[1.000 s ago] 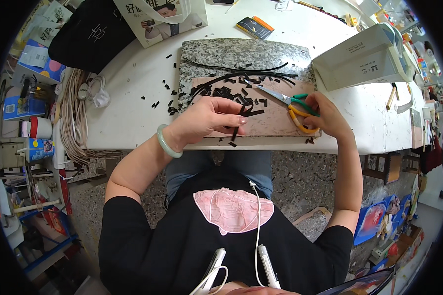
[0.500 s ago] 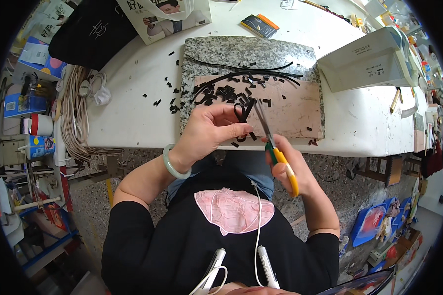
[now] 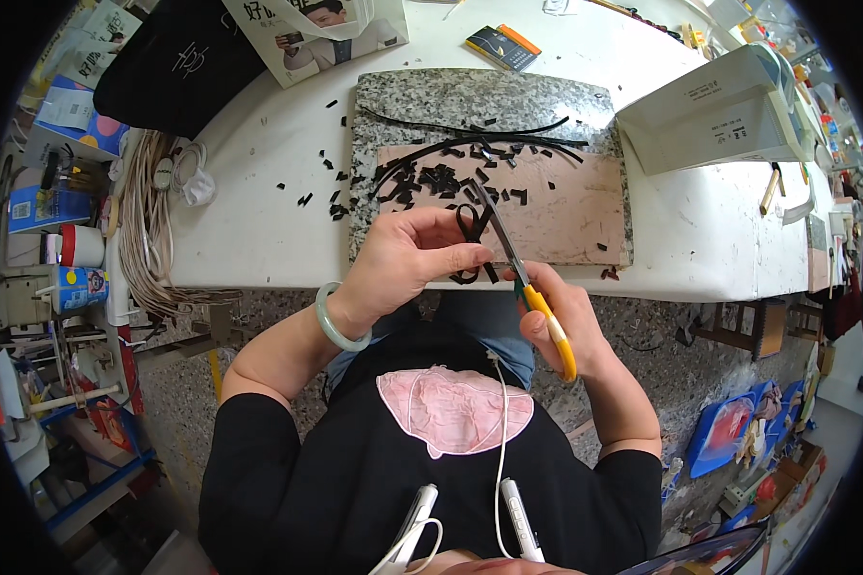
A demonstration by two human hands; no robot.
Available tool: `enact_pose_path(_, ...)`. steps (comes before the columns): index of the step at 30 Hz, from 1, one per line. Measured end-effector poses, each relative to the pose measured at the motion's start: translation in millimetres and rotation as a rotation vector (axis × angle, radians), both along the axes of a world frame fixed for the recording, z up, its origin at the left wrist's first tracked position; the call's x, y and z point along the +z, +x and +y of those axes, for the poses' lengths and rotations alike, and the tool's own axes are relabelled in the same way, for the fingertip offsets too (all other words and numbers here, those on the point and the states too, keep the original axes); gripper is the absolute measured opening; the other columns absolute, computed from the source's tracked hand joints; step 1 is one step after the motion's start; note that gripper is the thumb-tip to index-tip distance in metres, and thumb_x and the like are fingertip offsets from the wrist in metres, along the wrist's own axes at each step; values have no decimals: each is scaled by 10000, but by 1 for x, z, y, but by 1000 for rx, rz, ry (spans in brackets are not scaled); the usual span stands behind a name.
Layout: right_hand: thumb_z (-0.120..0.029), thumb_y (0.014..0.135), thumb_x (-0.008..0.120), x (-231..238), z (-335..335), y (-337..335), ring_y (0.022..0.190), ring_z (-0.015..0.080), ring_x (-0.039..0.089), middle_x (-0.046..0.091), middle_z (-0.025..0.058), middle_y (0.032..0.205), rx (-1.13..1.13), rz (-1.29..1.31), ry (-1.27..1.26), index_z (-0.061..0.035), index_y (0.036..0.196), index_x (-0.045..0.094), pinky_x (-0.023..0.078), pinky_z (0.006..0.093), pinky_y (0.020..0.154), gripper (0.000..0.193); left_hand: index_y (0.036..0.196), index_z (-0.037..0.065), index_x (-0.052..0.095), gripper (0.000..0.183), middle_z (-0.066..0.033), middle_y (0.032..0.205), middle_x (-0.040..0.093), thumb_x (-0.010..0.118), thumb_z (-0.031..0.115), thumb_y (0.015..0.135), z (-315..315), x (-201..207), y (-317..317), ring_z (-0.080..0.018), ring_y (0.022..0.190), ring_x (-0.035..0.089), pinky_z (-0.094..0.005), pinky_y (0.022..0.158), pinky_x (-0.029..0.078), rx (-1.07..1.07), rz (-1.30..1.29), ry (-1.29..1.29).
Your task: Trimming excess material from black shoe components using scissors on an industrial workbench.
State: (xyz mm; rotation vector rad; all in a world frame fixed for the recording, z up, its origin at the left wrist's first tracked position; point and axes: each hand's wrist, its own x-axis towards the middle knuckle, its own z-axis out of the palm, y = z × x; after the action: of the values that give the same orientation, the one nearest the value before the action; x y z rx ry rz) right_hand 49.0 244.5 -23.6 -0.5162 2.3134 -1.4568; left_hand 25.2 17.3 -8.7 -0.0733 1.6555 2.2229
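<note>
From the head camera, we see the left hand [image 3: 408, 254] nearly closed, pinching a looped black strip [image 3: 478, 230] between thumb and fingers at its two o'clock. At its four o'clock, our right hand [image 3: 568, 316] is curled round yellow-and-green scissors [image 3: 534, 295], blades pointing to eleven o'clock, just beside the strip; whether they touch we cannot tell. At the left hand's one o'clock, black snippets [image 3: 439, 177] lie on a pinkish board [image 3: 575, 211] over a granite slab [image 3: 479, 94].
</note>
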Motion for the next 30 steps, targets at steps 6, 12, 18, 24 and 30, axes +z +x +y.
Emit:
enact_pose_path(6,-646,872,516,0,8,2,560,187,485,540,49,676,-56,-135,-44,-25,1199,508,395,288,545,702,1011,-17,650,179,-87,854,696,683,-10,836,-6,-7,-2,-150,763,670,-209,680,545,-30,-52,72)
enact_pose_path(12,-676,862,506,-14,12,14,568,208,525,569,54,716,-83,-177,-145,-23,1235,475,430,301,563,753,972,15,636,116,-88,890,692,678,37,867,-4,-8,-7,-182,811,697,-237,716,577,214,-241,484)
enact_pose_path(18,-770,857,350,-16,0,16,576,137,483,523,30,690,-35,62,42,-29,1235,480,394,278,532,842,986,20,608,130,-102,942,683,671,56,878,2,-15,-8,-211,856,704,-265,753,593,233,-213,506)
enact_pose_path(24,-761,861,360,-19,-4,12,582,137,484,523,27,689,-56,86,88,-29,1211,502,378,270,528,824,984,11,610,124,-104,930,680,667,47,879,7,-12,-5,-206,850,702,-256,743,591,269,-164,483)
enact_pose_path(30,-722,879,390,-14,-5,12,551,130,460,516,11,671,-63,39,-25,-28,1172,531,358,258,513,766,982,12,610,125,-99,927,676,668,49,879,8,-11,-5,-206,851,702,-258,743,593,276,-164,487)
